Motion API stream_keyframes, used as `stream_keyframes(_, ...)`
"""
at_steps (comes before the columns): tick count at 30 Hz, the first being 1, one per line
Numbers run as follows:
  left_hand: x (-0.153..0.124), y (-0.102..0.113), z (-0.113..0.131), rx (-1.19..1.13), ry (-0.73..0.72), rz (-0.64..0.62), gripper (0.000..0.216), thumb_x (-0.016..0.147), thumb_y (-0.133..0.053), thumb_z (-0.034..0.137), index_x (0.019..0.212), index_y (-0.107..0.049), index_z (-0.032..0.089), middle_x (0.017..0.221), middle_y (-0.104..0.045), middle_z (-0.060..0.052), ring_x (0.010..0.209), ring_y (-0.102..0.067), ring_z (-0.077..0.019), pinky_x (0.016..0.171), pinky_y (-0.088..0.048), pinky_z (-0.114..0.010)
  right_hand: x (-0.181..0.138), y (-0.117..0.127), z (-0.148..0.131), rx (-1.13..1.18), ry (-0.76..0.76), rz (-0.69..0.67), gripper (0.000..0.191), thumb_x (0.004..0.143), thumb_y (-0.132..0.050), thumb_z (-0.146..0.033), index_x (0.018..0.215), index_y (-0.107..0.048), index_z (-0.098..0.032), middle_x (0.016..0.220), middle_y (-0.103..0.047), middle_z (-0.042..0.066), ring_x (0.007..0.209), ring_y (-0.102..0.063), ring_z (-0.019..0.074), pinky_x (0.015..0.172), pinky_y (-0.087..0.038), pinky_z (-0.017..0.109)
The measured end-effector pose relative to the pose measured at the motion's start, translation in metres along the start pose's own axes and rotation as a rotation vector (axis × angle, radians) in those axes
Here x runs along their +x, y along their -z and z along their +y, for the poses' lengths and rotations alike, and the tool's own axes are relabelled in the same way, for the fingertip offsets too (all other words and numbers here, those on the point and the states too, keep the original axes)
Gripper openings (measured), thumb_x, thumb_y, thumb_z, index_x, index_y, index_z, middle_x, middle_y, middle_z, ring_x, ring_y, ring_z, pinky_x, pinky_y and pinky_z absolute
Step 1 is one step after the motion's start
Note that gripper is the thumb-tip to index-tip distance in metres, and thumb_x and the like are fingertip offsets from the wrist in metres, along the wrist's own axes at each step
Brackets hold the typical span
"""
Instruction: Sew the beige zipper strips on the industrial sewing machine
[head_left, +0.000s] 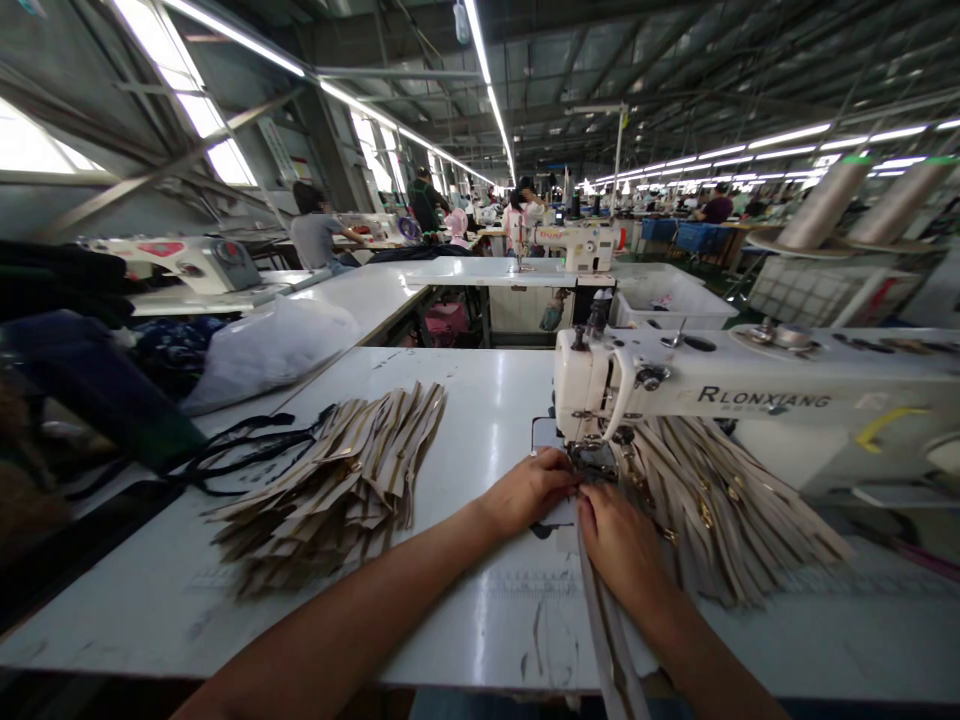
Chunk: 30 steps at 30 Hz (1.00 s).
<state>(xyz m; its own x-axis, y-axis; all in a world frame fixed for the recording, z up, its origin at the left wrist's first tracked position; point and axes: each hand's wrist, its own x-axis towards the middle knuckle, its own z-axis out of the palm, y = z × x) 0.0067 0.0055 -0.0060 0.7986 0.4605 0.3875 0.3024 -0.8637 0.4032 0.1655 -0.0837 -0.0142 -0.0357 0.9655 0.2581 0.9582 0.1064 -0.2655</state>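
A grey-beige zipper (pixel 604 625) with a brass-coloured tooth line runs from the sewing machine's needle area down over the table's front edge. My right hand (pixel 619 530) is closed on its upper part, fingertips just in front of the presser foot (pixel 594 460). My left hand (pixel 534 490) meets it there, its fingers pinched together at the zipper's upper end, which the fingers mostly hide. The white sewing machine (pixel 675 375) stands over both hands. To the left lies a stack of similar zippers (pixel 352 490); more zippers with gold pulls (pixel 720 510) are heaped under the machine arm.
Black straps (pixel 255 440) and a white plastic bag (pixel 270 345) lie at the left. Large thread cones (pixel 829 205) stand at the right, behind the machine. Beyond the table are another sewing machine (pixel 581 245), a white bin (pixel 675 300) and several people at work.
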Motion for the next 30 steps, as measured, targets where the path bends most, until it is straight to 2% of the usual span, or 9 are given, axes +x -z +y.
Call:
stream_keyframes(5,0.000,-0.001,-0.001,0.013,-0.002,-0.004,0.027,0.097,-0.048,0.022,0.114,-0.068,0.018,0.105,-0.061,-0.010,0.100,-0.057,-0.0212,0.089,-0.052,-0.035,-0.025,0.004,0.005,0.127,-0.028,0.031,0.033,0.089,-0.044,-0.017,0.114,-0.065,-0.017,0.097,-0.072,0.008,0.087,-0.068,0.0207,0.076,-0.051,0.031)
stream_keyframes(12,0.000,-0.001,0.002,0.019,-0.002,0.012,0.026,0.097,-0.048,0.021,0.111,-0.069,0.017,0.106,-0.062,-0.011,0.101,-0.058,-0.0211,0.090,-0.052,-0.035,-0.041,-0.004,0.006,0.171,-0.011,0.108,0.033,0.093,-0.040,-0.019,0.113,-0.066,-0.014,0.090,-0.068,0.008,0.081,-0.067,0.0196,0.072,-0.051,0.031)
stream_keyframes(18,0.001,0.000,0.004,0.025,0.012,0.004,0.026,0.097,-0.047,0.021,0.111,-0.070,0.017,0.105,-0.063,-0.010,0.100,-0.058,-0.0211,0.089,-0.052,-0.034,-0.040,-0.006,0.004,0.066,0.038,0.056,0.032,0.092,-0.043,-0.016,0.111,-0.068,-0.017,0.091,-0.067,0.007,0.078,-0.067,0.0182,0.067,-0.051,0.028)
stream_keyframes(24,-0.001,0.003,0.003,0.086,-0.030,-0.024,0.028,0.099,-0.044,0.022,0.112,-0.068,0.018,0.105,-0.065,-0.010,0.097,-0.059,-0.0198,0.086,-0.051,-0.031,-0.035,-0.001,0.000,0.052,0.038,0.001,0.030,0.091,-0.045,-0.011,0.108,-0.069,-0.017,0.094,-0.068,0.007,0.083,-0.067,0.0174,0.073,-0.051,0.026)
stream_keyframes(30,-0.003,0.006,0.005,0.113,-0.065,-0.028,0.028,0.099,-0.043,0.023,0.104,-0.069,0.014,0.099,-0.067,-0.010,0.096,-0.059,-0.0204,0.083,-0.051,-0.030,-0.025,0.003,-0.003,0.045,0.002,-0.074,0.034,0.089,-0.042,-0.004,0.107,-0.068,-0.017,0.098,-0.068,0.008,0.085,-0.067,0.0178,0.075,-0.051,0.026)
